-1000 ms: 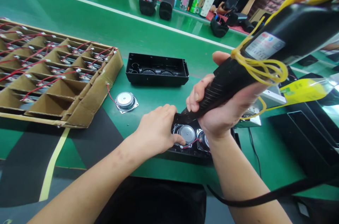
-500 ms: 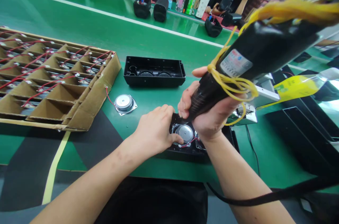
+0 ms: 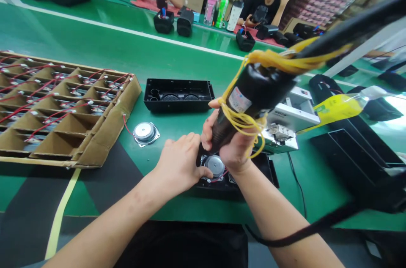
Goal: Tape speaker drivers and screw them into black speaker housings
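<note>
My right hand (image 3: pixel 231 143) is wrapped round a black electric screwdriver (image 3: pixel 256 90) bound with yellow cord, its tip pointing down into a black speaker housing (image 3: pixel 269 173) on the green table. A round silver speaker driver (image 3: pixel 215 165) with a red wire sits inside that housing. My left hand (image 3: pixel 179 162) rests on the housing's left end, fingers curled, thumb touching the driver's rim. The screwdriver's tip is hidden behind my hands.
A second, open black housing (image 3: pixel 177 95) lies further back. A loose speaker driver (image 3: pixel 144 132) lies left of my hands, beside a cardboard divider tray (image 3: pixel 104 132) of drivers with red wires. A white device (image 3: pixel 292 116) stands at right. Other people sit across the table.
The screwdriver has tilted more upright and my right hand has shifted left with it. My left hand stays on the housing. The view has drifted slightly.
</note>
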Demonstrator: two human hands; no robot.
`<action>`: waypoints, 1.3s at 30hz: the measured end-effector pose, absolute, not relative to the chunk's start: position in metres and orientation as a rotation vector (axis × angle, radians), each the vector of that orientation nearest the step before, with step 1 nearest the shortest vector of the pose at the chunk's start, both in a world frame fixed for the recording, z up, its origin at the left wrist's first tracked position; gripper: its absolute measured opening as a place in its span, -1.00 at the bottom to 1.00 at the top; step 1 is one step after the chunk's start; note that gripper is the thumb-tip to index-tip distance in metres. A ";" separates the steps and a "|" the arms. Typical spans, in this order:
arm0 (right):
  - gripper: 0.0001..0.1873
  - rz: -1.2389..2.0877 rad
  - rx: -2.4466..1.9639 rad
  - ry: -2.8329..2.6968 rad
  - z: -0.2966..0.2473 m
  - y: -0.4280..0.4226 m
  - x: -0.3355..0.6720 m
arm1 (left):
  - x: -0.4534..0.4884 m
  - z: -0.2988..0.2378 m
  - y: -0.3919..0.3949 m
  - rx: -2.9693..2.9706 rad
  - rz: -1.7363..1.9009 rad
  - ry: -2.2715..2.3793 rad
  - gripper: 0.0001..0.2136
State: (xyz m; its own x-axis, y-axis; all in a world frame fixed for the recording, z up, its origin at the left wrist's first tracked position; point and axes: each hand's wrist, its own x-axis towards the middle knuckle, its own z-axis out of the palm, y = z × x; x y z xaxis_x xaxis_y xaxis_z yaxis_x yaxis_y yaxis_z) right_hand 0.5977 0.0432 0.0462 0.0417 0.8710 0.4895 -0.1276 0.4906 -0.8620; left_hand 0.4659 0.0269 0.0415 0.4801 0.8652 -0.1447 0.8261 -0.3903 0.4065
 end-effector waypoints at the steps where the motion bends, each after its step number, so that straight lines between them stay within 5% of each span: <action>1: -0.35 0.895 -0.707 -1.303 0.048 0.043 0.597 | 0.466 0.042 0.027 2.311 0.123 1.406 -0.55; 7: -0.41 0.839 -0.565 -1.162 0.096 0.028 0.629 | 0.466 0.039 0.026 2.298 0.108 1.418 -0.56; 12: -0.41 0.342 -0.631 -1.104 0.139 0.021 0.708 | 0.456 0.024 0.034 2.291 0.208 1.308 -0.37; 17: -0.39 0.139 -0.676 -1.051 0.127 0.041 0.770 | 0.462 0.031 0.032 2.474 0.546 1.108 -0.60; 24: -0.31 0.262 -0.778 -1.061 0.108 0.043 0.781 | 0.489 0.042 0.019 2.521 0.544 0.788 -0.72; 33: -0.25 0.299 -0.780 -1.057 0.103 0.038 0.784 | 0.488 0.037 0.021 2.717 0.292 0.661 -0.35; 39: -0.22 0.344 -0.721 -1.015 0.112 0.019 0.773 | 0.498 0.037 0.019 2.759 0.185 0.661 -0.28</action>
